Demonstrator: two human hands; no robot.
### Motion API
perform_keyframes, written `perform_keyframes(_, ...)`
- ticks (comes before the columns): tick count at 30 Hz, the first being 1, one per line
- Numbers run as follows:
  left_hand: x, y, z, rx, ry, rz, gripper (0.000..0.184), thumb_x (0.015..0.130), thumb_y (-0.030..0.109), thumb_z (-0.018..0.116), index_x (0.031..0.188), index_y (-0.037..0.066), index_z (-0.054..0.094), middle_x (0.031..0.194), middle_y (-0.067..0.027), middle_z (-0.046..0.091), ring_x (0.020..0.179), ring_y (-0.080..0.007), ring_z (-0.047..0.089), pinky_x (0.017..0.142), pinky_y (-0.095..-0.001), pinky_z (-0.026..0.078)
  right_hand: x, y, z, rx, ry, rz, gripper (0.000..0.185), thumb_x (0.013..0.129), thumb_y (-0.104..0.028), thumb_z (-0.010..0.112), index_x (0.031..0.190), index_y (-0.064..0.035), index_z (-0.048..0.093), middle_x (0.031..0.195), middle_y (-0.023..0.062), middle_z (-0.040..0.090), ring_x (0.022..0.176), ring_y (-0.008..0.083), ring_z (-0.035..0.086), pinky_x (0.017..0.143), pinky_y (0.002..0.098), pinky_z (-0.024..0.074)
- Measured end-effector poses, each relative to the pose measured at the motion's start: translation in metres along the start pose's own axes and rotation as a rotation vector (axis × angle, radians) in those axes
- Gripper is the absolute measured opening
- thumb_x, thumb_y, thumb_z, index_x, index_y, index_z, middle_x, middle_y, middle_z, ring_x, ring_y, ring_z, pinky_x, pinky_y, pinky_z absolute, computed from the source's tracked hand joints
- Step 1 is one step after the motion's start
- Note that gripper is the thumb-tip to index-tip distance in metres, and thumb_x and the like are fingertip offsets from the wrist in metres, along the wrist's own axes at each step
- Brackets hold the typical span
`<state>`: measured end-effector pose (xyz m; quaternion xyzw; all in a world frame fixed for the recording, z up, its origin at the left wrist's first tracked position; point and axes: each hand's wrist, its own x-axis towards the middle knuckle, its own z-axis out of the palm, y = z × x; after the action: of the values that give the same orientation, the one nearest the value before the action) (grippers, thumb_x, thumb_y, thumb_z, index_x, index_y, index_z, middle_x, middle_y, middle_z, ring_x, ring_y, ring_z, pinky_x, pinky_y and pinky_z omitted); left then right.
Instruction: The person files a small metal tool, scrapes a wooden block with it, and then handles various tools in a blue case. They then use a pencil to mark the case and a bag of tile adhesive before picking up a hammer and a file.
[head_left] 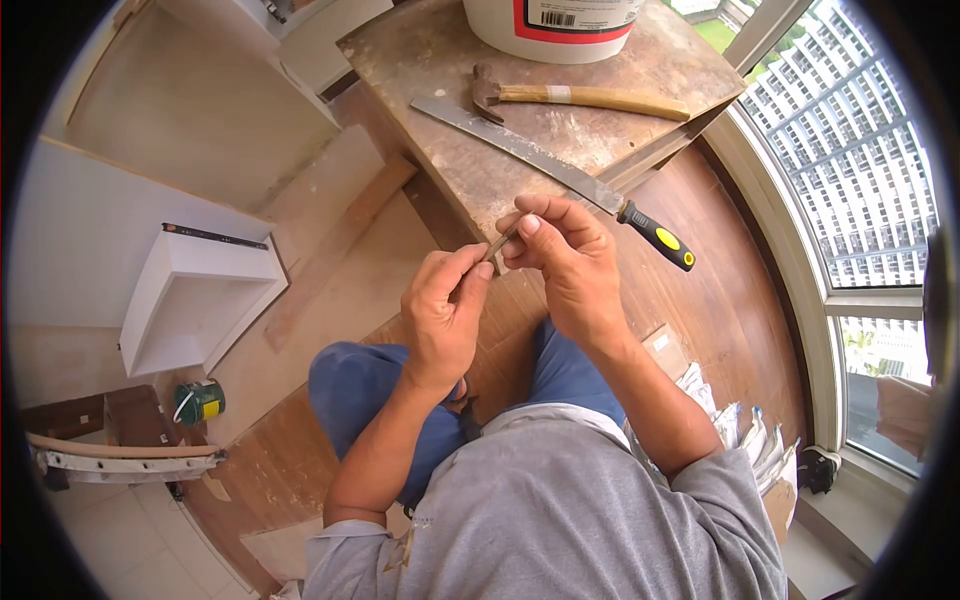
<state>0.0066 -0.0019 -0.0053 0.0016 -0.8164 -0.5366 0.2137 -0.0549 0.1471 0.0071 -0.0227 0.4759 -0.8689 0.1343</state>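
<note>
Between my two hands is a small thin brown strip [497, 243], held just off the near corner of the worn wooden worktop [420, 60]. My left hand [441, 312] pinches its lower end between thumb and forefinger. The fingertips of my right hand [574, 268] close on the upper end and hide part of it. Just beyond my hands lies a long flat file [540, 158], its black and yellow handle sticking out past the worktop's edge. Behind the file rests a claw hammer [590, 97] with a wooden handle.
A white bucket [550, 35] stands at the back of the worktop. To the left are a white drawer box [200, 300] and a small green tin [199, 401]. Crumpled white bags [760, 440] lie at my right, near the window [850, 140].
</note>
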Motion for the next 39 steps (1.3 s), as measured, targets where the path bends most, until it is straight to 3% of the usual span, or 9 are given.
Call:
perform_keyframes(3,-0.004,-0.003,0.003,-0.013,-0.044,-0.037,0.015,0.096,0.006,0.068,0.109,0.0,0.071,0.082,-0.0043,0.063,0.07,-0.0108,0.056,0.062,-0.0281,0.045,0.001,0.005,-0.004,-0.029,0.024,-0.044,0.025,0.098,-0.009,0.067,0.12,0.0014,0.064,0.101,0.0103,0.073,0.08,0.0122,0.068,0.074,0.0269,0.0579)
perform_keyframes(8,-0.013,-0.001,0.009,-0.479,-0.112,-0.441,0.02,0.1,0.011,0.064,0.114,-0.002,0.068,0.087,-0.0015,0.066,0.074,-0.0068,0.06,0.064,-0.0234,0.053,0.002,0.012,-0.006,-0.147,0.05,-0.093,0.026,0.097,-0.008,0.067,0.121,0.0021,0.064,0.098,0.008,0.072,0.076,0.0094,0.066,0.07,0.0237,0.0567)
perform_keyframes(17,-0.014,-0.012,0.008,-0.626,-0.177,-0.572,0.022,0.101,0.014,0.062,0.116,-0.002,0.064,0.084,-0.0028,0.065,0.069,-0.0078,0.062,0.061,-0.0245,0.054,0.002,0.02,-0.01,-0.245,0.048,-0.104,0.031,0.098,-0.006,0.065,0.127,0.0026,0.061,0.095,0.0062,0.07,0.076,0.0086,0.065,0.07,0.0238,0.0557)
perform_keyframes(24,-0.006,-0.008,0.002,-0.701,-0.125,-0.616,0.017,0.102,0.016,0.062,0.112,0.002,0.064,0.081,-0.0037,0.065,0.069,-0.0108,0.064,0.062,-0.0275,0.056,-0.012,0.022,-0.009,-0.306,0.067,-0.095,0.034,0.098,-0.011,0.067,0.128,0.0028,0.063,0.097,0.0059,0.069,0.079,0.0095,0.066,0.073,0.025,0.0556)
perform_keyframes(26,-0.002,-0.003,-0.004,-0.828,-0.115,-0.715,0.015,0.102,0.016,0.063,0.11,0.003,0.064,0.082,-0.0038,0.066,0.069,-0.0114,0.064,0.063,-0.0272,0.056,-0.017,0.023,-0.01,-0.324,0.083,-0.089,0.034,0.098,-0.014,0.066,0.127,0.003,0.063,0.097,0.0061,0.069,0.081,0.0099,0.066,0.074,0.0257,0.0557)
perform_keyframes(29,-0.006,-0.001,-0.005,-0.856,-0.135,-0.64,0.011,0.101,0.013,0.065,0.105,0.003,0.064,0.085,-0.0043,0.068,0.072,-0.0108,0.064,0.066,-0.0262,0.054,-0.026,0.03,-0.013,-0.282,0.0,-0.014,0.034,0.101,-0.02,0.065,0.125,0.0041,0.064,0.097,0.0067,0.069,0.083,0.0108,0.066,0.074,0.027,0.0559)
perform_keyframes(31,-0.014,0.003,-0.003,-0.786,-0.148,-0.593,0.01,0.099,0.012,0.067,0.102,0.003,0.064,0.085,-0.0036,0.068,0.073,-0.009,0.062,0.066,-0.0248,0.052,-0.037,0.032,-0.009,-0.114,-0.198,0.076,0.035,0.104,-0.023,0.06,0.125,0.0044,0.064,0.104,0.0084,0.07,0.089,0.0133,0.066,0.08,0.0297,0.056)
perform_keyframes(35,-0.03,0.017,-0.008,-0.711,-0.171,-0.521,0.01,0.096,0.009,0.07,0.094,0.002,0.064,0.083,-0.0019,0.066,0.074,-0.0063,0.058,0.066,-0.0225,0.047,-0.058,0.024,0.001,-0.003,-0.141,0.2,0.032,0.105,-0.024,0.058,0.12,0.0025,0.066,0.104,0.0067,0.07,0.092,0.0143,0.066,0.082,0.0304,0.0554)
perform_keyframes(39,-0.041,0.033,-0.021,-0.607,-0.244,-0.475,0.009,0.097,0.009,0.069,0.094,0.001,0.065,0.082,-0.0009,0.065,0.075,-0.0061,0.058,0.068,-0.0225,0.048,-0.076,0.026,0.001,0.073,-0.159,0.159,0.028,0.105,-0.025,0.057,0.114,-0.0005,0.067,0.103,0.0063,0.07,0.091,0.0154,0.066,0.083,0.0319,0.0555)
